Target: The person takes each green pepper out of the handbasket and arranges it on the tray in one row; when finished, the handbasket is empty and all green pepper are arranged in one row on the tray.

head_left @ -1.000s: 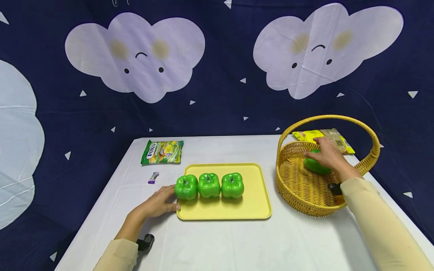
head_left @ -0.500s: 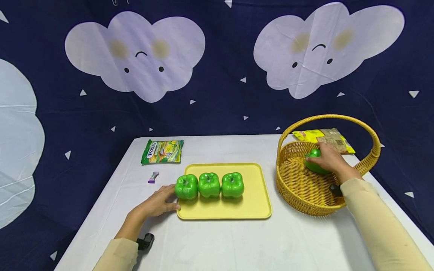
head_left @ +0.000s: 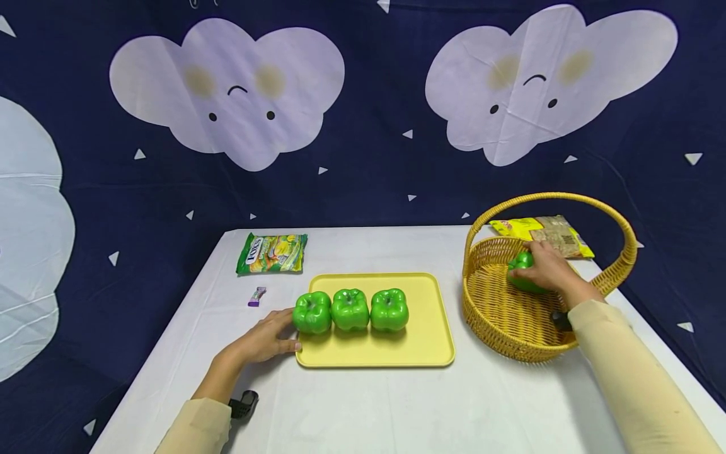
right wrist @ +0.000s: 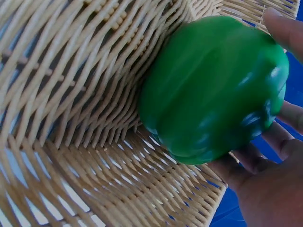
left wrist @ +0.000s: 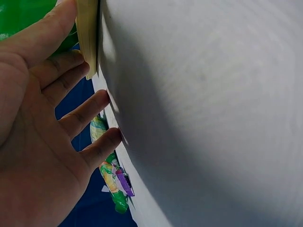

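Observation:
In the head view, my right hand reaches into the wicker basket and holds a green bell pepper. The right wrist view has this bell pepper large against the woven wall, thumb on one side and fingers on the other. Three more green bell peppers stand in a row on the yellow tray: a left one, a middle one and a right one. My left hand rests at the tray's left edge beside the left pepper, its fingers extended and spread in the left wrist view.
A green candy bag lies at the table's back left, with a small purple-wrapped candy in front of it. Behind the basket lies a yellow snack bag. The basket's tall handle arches over my right hand.
My right hand has closed round the pepper in the basket, and the pepper has tipped and shifted slightly left, showing its stem end. The left hand and tray have stayed put.

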A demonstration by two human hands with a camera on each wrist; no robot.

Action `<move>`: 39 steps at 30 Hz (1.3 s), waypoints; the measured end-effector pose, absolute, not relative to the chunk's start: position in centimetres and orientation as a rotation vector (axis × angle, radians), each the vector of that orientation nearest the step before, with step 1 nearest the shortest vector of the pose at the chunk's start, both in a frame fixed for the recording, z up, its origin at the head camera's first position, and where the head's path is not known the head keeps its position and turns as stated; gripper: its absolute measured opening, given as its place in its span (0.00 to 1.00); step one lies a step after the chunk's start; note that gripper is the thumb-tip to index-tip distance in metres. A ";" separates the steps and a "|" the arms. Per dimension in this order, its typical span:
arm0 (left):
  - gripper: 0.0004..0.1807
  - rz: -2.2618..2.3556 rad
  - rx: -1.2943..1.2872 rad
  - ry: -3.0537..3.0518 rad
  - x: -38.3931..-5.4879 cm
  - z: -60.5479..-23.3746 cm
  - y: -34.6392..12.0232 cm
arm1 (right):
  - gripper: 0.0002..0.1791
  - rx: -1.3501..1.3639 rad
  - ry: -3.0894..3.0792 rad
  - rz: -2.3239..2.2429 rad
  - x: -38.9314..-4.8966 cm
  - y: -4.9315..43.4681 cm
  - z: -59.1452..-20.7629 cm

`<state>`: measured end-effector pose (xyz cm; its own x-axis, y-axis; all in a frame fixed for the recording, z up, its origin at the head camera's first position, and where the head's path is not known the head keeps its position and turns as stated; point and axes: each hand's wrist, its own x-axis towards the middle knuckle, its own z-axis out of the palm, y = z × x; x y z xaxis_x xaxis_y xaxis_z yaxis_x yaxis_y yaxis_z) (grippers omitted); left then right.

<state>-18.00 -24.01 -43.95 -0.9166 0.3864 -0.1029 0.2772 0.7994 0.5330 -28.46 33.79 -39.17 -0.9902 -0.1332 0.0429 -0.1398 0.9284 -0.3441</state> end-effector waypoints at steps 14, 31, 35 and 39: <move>0.41 0.770 0.525 2.783 -18.0 -43.9 -24.0 | 0.44 0.292 -3.145 0.483 -28.0 34.1 -38.9; 0.40 0.772 0.536 2.802 -18.0 -43.9 -23.9 | 0.42 0.332 -3.220 0.410 -28.3 34.0 -38.2; 0.40 0.773 0.535 2.801 -18.0 -43.9 -23.9 | 0.44 0.296 -3.248 0.426 -28.2 34.0 -38.1; 0.40 0.773 0.528 2.796 -18.0 -44.0 -23.9 | 0.44 0.285 -3.254 0.436 -28.2 34.0 -38.1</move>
